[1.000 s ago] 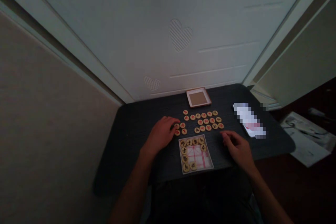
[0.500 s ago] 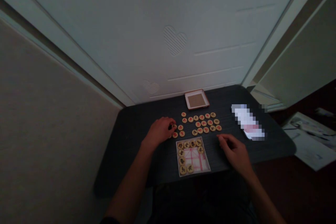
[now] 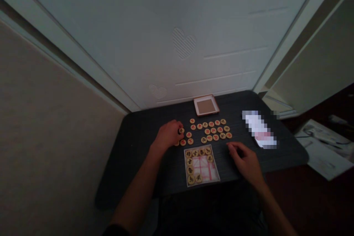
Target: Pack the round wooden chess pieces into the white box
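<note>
Several round wooden pieces with red or black characters lie in loose rows on the dark table [image 3: 143, 129]. At the left end of the rows, my left hand [image 3: 170, 132] has its fingers closed on a black-marked piece [image 3: 181, 130]. A square white tray [image 3: 186, 166] stands near the table's front edge, with pieces along its left and back sides and a red-lined bottom showing. My right hand [image 3: 243, 156] rests right of the tray, thumb and fingers curled together; whether anything is between them is hidden.
An open shallow lid [image 3: 206, 106] lies at the back of the table, near a white panel with heart patterns. A pixelated bright object [image 3: 260, 129] is at the right. Papers [image 3: 326, 158] lie beyond the table's right edge.
A black-marked piece now shows at my left fingertips, where it was mostly hidden before. The view has shifted slightly; my right hand keeps its curled pose.
</note>
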`<state>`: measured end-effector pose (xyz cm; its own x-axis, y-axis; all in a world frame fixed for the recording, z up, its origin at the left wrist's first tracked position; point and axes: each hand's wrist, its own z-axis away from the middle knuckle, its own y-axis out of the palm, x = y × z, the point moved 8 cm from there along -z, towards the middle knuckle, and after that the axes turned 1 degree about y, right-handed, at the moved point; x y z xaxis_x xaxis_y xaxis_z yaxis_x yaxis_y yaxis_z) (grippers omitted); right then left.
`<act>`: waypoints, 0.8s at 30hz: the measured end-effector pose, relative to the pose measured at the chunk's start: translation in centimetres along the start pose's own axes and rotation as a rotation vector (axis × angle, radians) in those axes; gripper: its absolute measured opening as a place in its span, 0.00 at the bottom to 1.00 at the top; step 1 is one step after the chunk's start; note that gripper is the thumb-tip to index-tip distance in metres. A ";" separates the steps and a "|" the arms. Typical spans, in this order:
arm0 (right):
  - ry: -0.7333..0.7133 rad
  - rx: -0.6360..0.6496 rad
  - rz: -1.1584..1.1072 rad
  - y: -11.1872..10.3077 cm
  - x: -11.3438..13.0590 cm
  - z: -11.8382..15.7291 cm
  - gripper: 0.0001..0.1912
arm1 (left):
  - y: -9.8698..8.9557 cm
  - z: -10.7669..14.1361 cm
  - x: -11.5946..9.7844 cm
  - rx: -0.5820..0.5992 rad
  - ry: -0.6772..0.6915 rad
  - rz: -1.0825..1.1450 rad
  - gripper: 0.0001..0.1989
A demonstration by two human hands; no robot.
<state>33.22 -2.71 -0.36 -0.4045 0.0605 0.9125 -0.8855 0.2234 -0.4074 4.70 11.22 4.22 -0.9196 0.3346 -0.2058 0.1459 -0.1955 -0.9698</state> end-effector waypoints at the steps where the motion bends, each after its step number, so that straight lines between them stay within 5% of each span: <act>1: 0.001 0.000 0.002 0.0 0.0 0.0 0.19 | 0.1 -0.2 0.1 0.004 0.003 0.009 0.13; 8: -0.012 -0.008 -0.005 0.0 0.1 -0.1 0.18 | 0.8 -1.4 0.7 0.034 0.038 0.086 0.18; 16: -0.022 -0.014 0.009 0.1 0.1 0.0 0.19 | 0.6 -2.4 0.3 0.041 0.096 0.141 0.12; 24: -0.036 -0.015 0.019 0.1 0.1 -0.1 0.19 | -0.7 -0.6 -1.1 0.030 0.150 0.261 0.09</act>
<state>33.11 -2.60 -0.27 -0.4291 0.0296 0.9028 -0.8743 0.2375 -0.4234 5.80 11.59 5.05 -0.7878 0.4018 -0.4668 0.3575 -0.3188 -0.8778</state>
